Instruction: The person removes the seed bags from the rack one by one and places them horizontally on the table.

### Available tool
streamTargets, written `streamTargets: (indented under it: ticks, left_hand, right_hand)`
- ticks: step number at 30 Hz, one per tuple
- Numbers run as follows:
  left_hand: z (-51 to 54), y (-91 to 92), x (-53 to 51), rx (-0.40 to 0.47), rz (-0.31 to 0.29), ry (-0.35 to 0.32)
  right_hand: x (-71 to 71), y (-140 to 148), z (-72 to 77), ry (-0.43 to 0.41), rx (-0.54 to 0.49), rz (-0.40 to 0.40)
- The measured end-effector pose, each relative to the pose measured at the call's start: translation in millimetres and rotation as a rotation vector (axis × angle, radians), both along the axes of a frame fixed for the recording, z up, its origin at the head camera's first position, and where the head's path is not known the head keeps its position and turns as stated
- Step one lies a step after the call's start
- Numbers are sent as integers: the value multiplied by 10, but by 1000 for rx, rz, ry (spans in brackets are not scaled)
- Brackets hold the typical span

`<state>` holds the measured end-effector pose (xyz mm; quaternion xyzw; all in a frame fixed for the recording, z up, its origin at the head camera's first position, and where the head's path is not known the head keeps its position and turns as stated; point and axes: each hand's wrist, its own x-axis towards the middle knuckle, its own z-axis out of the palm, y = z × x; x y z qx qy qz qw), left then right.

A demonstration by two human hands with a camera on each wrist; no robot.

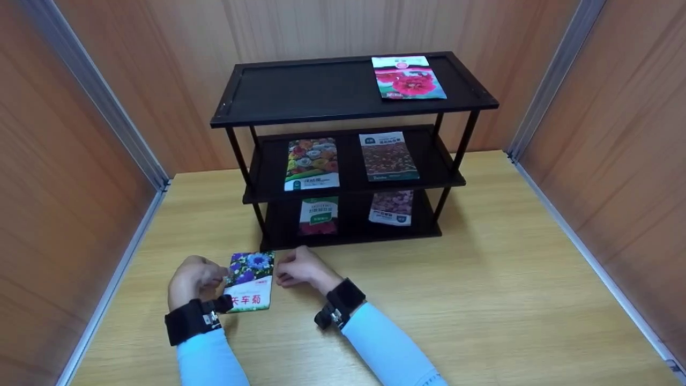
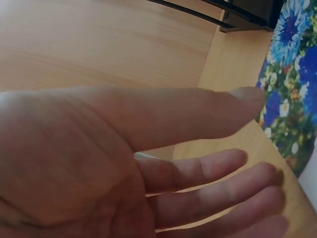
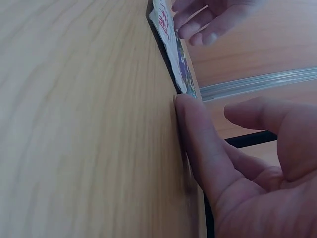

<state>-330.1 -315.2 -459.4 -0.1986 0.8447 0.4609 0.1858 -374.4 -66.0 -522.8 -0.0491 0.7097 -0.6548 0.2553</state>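
A flower seed packet [image 1: 250,281] with blue cornflowers on its upper half and red lettering on a white lower half lies on the table. My left hand [image 1: 194,279] is at its left edge. In the left wrist view the thumb [image 2: 218,111] reaches the packet [image 2: 292,74], with the other fingers spread apart below; whether it touches is unclear. On the packet's right side is my right hand [image 1: 306,269]. Seen from the right wrist, one fingertip [image 3: 187,106] lies low at the table beside the packet's edge [image 3: 171,47], and the thumb stands apart.
Behind the hands stands a black three-tier shelf [image 1: 300,88]. A pink-flower packet [image 1: 410,80] lies on its top; two packets, one multicoloured [image 1: 312,161] and one brownish [image 1: 388,158], are on the middle tier. The bottom tier bears a green-and-white packet [image 1: 319,212] and a purple one [image 1: 392,208]. Wooden walls surround the table.
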Motion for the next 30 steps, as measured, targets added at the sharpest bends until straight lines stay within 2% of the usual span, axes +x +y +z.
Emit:
streamTargets:
  ticks: [3,8,11,13,16,18,21,27,30]
  left_hand:
    - [53,-5,6,-22,-26,41]
    - [178,38,23,-16,-59,56]
    - [286,103,45,-81,-75,106]
    - [373,161,65,-129,-81,168]
    - [507,259,95,-205,-93,281]
    - [604,319,128,-226,-109,353]
    - [736,399,190,-239,-143,443]
    - [945,564,365,-246,-214,530]
    - [1025,675,444,-249,-240,593]
  right_hand:
    - [-16,19,22,17,9,4]
    - [-18,44,78,50,22,28]
    - [-8,61,136,91,43,38]
    - [-3,80,205,159,90,47]
    - [-3,122,354,318,179,70]
    - [7,165,477,422,229,93]
    - [39,247,654,528,249,135]
    - [122,480,941,670,282,194]
    - [158,659,1082,770,303,225]
